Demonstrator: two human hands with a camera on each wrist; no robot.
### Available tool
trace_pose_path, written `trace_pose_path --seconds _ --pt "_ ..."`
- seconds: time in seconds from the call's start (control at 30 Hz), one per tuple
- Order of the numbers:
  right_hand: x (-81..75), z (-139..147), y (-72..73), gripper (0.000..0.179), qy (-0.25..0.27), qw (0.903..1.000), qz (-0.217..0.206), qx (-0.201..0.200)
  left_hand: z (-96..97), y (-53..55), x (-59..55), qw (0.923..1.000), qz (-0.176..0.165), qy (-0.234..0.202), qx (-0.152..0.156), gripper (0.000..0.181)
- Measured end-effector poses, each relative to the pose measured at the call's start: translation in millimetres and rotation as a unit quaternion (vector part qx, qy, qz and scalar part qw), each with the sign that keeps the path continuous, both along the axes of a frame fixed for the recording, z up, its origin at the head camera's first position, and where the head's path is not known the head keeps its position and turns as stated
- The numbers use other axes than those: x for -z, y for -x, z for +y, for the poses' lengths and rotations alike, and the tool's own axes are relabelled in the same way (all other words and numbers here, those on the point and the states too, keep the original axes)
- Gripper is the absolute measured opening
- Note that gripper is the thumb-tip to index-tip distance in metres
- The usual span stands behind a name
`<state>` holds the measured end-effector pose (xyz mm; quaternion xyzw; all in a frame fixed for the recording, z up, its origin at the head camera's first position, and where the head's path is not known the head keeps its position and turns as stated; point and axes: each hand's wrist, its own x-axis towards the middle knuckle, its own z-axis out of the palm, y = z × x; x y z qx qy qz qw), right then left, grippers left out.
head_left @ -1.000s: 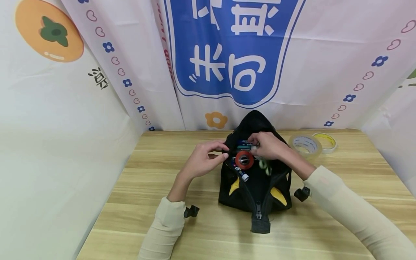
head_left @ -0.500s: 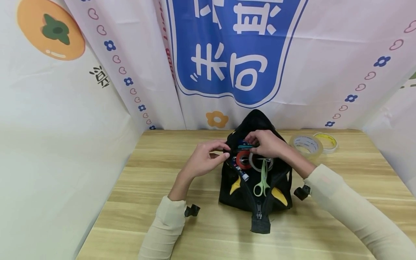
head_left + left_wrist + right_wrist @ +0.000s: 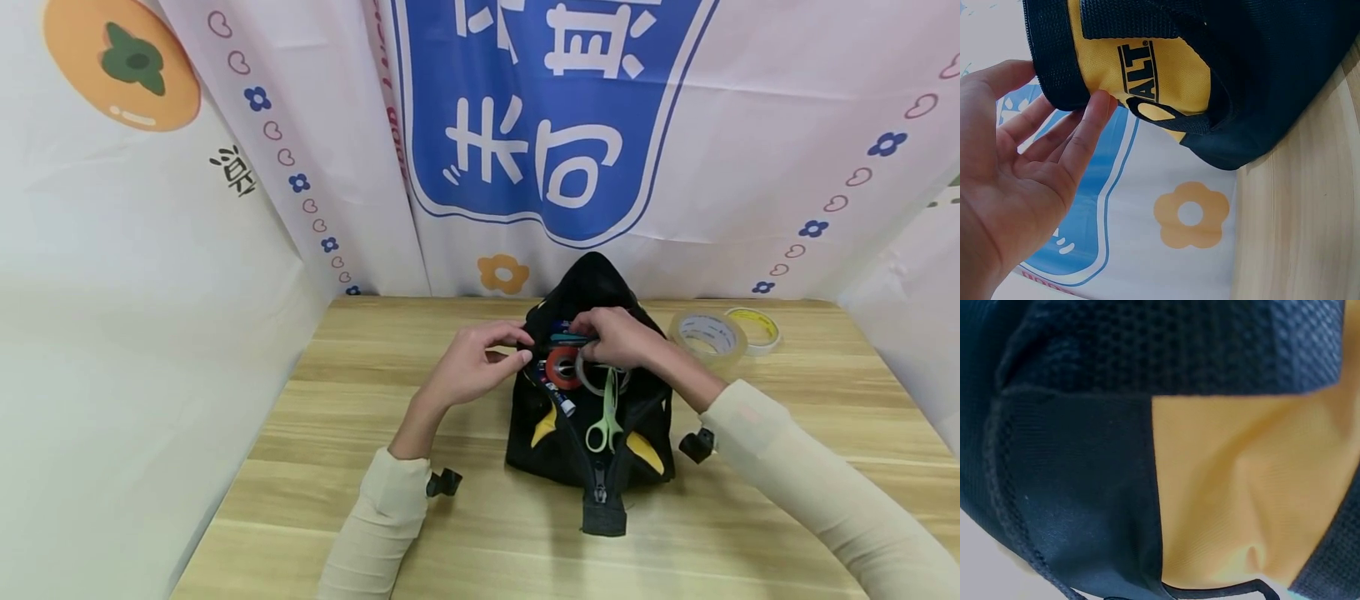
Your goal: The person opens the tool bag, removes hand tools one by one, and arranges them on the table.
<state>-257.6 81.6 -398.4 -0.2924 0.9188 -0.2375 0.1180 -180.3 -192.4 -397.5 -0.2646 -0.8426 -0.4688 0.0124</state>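
Note:
A black and yellow tool bag (image 3: 540,458) stands unzipped on the table, with part of a word, "ALT", on its yellow side in the left wrist view. My left hand (image 3: 476,367) pinches the bag's left rim between thumb and fingers. My right hand (image 3: 618,337) reaches into the opening, its fingers bent downward by a teal item (image 3: 567,340) and a grey ring-shaped roll (image 3: 588,381); I cannot tell what it grips. Inside lie green-handled scissors (image 3: 607,417), a red tape roll (image 3: 562,369) and a blue-and-white tube (image 3: 560,400). Only the bag fills the right wrist view.
A clear packing tape roll (image 3: 729,342) and a yellow-cored tape roll (image 3: 771,329) lie on the wooden table (image 3: 360,375), right of the bag. A printed cloth (image 3: 742,167) hangs behind the table, and a white wall (image 3: 150,333) rises at the left.
A second ago the scissors were blurred beneath my right hand; now they lie still in the bag, with the grey roll showing beside the red one. My left hand keeps its hold.

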Motion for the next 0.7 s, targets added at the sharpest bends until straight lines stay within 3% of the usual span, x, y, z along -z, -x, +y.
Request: trace_pose_path --seconds 0.2,0.5,0.7 --pt "7.0 -3.6 1.4 0.036 0.0 1.0 -0.007 -0.006 0.2 0.9 0.2 1.0 -0.003 -0.001 0.0 0.021" --pt "9.9 -8.7 -2.2 0.031 0.067 0.9973 0.024 -0.02 0.2 0.6 0.0 1.0 -0.003 0.0 0.003 0.024" --pt "9.8 -10.1 -2.7 0.03 0.062 0.997 0.041 -0.021 -0.2 0.8 0.1 1.0 -0.002 0.002 0.002 0.022"
